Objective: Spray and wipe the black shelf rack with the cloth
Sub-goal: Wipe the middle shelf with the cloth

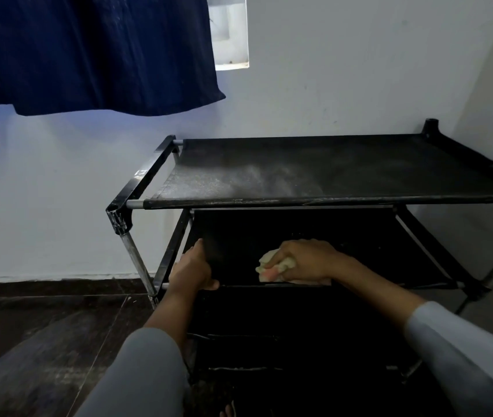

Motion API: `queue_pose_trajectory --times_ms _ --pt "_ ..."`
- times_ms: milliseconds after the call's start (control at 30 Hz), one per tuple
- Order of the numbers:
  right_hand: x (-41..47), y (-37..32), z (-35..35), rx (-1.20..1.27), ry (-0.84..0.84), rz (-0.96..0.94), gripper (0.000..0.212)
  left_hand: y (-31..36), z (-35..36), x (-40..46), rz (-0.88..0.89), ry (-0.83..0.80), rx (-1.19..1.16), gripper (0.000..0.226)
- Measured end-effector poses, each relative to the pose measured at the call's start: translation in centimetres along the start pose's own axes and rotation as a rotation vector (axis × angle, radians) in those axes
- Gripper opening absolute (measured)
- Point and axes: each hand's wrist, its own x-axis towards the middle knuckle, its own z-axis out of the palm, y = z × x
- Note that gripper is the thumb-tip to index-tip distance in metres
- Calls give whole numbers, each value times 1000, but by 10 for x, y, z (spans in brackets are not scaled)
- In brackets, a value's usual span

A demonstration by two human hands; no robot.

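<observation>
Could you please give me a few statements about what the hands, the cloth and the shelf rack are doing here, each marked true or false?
1. The right hand grips the bunched cloth on the rack's second tier. True.
2. The left hand holds a spray bottle. False: it grips the second tier's front left edge, and no bottle is in view.
3. The top tier shows pale dusty streaks. True.
4. The cloth is dark blue. False: it is pale yellow with a pink patch; the dark blue fabric hangs above on the left.
5. The black shelf rack stands in the open middle of the room. False: it stands against the white wall.
</observation>
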Motion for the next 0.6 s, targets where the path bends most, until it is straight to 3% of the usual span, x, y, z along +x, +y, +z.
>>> queue_pose_trajectory --times_ms 167,300,433,533,600 --pt "3 -6 2 31 55 52 36 -4 -1 1 55 -40 -2 87" --pt "9 -3 3 44 69 81 38 -24 2 33 83 -124 51 101" --pt "25 0 6 55 113 93 35 -8 -10 18 79 -189 97 78" --pt "50 11 7 135 216 141 38 -1 -13 13 88 -221 140 84" --pt "69 18 5 319 343 245 43 -4 -11 18 84 -219 143 93"
